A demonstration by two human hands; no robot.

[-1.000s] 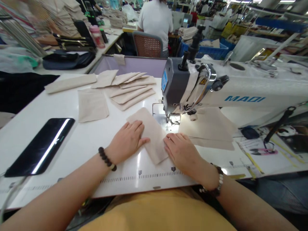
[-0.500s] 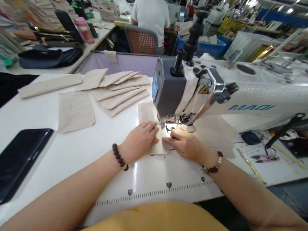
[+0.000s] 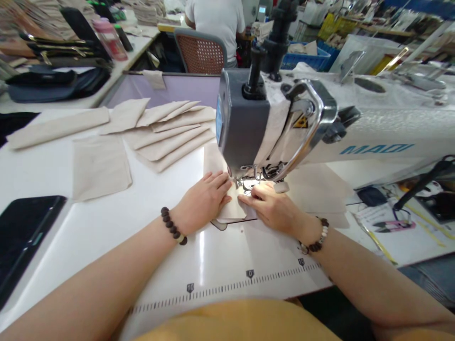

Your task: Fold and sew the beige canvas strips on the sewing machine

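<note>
A beige fabric piece (image 3: 232, 209) lies beneath the needle area of a sewing machine (image 3: 245, 118), partly hidden by the machine head and my fingers. My left hand (image 3: 208, 199) rests flat on its left part, fingers stretched out and the thumb near the front. On the other side, my right hand (image 3: 275, 208) has its fingers curled in and its thumb pointing left, closed at the fabric's right edge beside the lit presser foot (image 3: 249, 186). What exactly sits between those fingers is partly hidden.
Folded beige pieces (image 3: 170, 132) and a single square piece (image 3: 101, 166) lie to the left. A black phone (image 3: 28, 237) is at the left edge. More beige fabric (image 3: 316, 189) lies under the machine arm, near pink-handled snips (image 3: 396, 226). A person (image 3: 215, 28) sits ahead.
The fabric's front edge has moved slightly away from me, and a rounded plate edge now shows beside it. Both hands keep nearly the same pose. The whole view has shifted a little.
</note>
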